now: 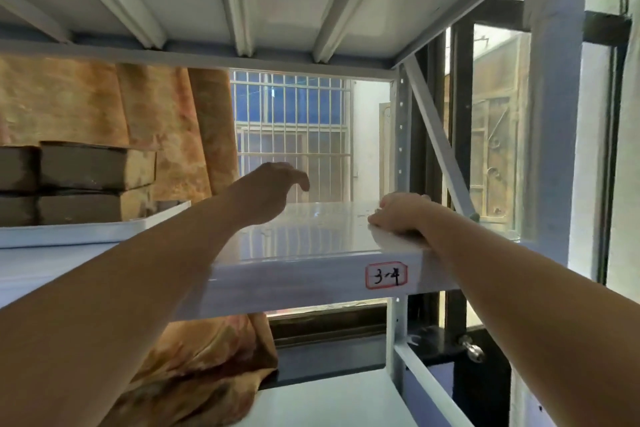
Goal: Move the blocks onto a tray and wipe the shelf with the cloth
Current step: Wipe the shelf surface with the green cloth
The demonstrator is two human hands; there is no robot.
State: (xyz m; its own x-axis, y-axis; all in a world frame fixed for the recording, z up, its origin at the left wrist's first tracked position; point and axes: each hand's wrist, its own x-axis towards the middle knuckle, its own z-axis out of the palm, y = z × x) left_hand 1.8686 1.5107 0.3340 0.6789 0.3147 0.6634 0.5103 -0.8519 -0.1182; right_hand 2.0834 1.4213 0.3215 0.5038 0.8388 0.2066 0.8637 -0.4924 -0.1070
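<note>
Brown blocks (79, 166) sit stacked on the white tray (104, 230) at the left of the shelf (304, 236), with a curtain (173, 135) behind. The left hand (266, 191) hovers, grip loose and empty. The right hand (398, 215) rests curled on the shelf; I cannot tell what it grips.

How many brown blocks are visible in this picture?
4 blocks: upper left, upper right, lower left, lower right, all stacked on the tray. Others may be hidden behind them or off-frame.

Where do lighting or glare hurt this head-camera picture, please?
Head view: backlight from the barred window leaves the blocks dark and the left hand shadowed against it; the glossy shelf top mirrors the bars as pale glare.
</note>
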